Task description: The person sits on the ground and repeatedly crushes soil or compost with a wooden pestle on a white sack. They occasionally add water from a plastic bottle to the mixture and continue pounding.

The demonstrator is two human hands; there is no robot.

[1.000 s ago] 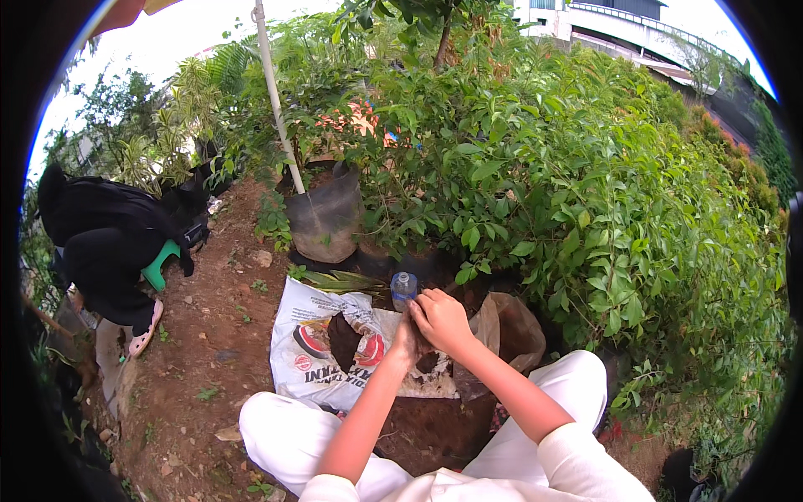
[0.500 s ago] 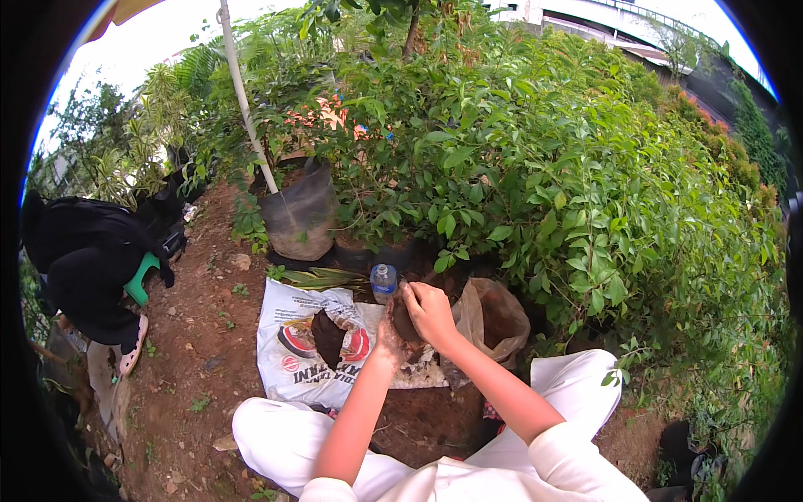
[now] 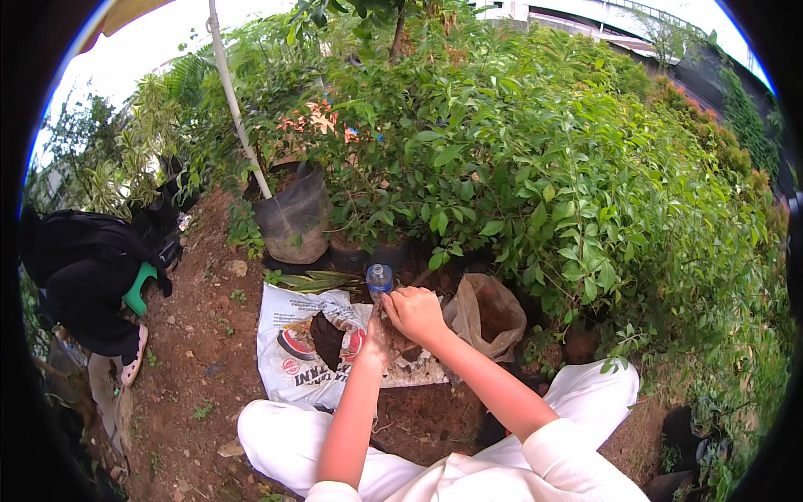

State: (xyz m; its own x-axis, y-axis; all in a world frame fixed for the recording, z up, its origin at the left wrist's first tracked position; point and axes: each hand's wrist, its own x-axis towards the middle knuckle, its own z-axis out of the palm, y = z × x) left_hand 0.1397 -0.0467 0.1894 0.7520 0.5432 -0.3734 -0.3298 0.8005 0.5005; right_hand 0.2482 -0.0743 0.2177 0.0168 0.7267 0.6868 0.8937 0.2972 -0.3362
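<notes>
My two hands meet in front of my crossed legs, soil smeared over the left one. My left hand (image 3: 378, 339) is upright, its fingers curled and partly hidden behind the right. My right hand (image 3: 416, 316) is closed, fingers bent over toward the left fingertips. Between the palms a dark brown lump (image 3: 401, 340) shows only in part; the right hand covers most of it. Just beyond my fingers stands a clear plastic bottle (image 3: 379, 281) with a blue label. Left of my hands lies a white printed sack (image 3: 284, 322), dark soil (image 3: 327, 339) showing through its torn opening.
To the right is an open translucent plastic bag (image 3: 493, 314) holding brown soil. A black planter bag (image 3: 293, 217) with a pole stands behind, left of dense leafy shrubs (image 3: 535, 184). Another person in black (image 3: 79, 276) sits on a green stool (image 3: 140, 289) at far left.
My right hand has come down and left over the lump, which showed more plainly before. Both hands are now closer together, near the bottle. My right knee has shifted outward.
</notes>
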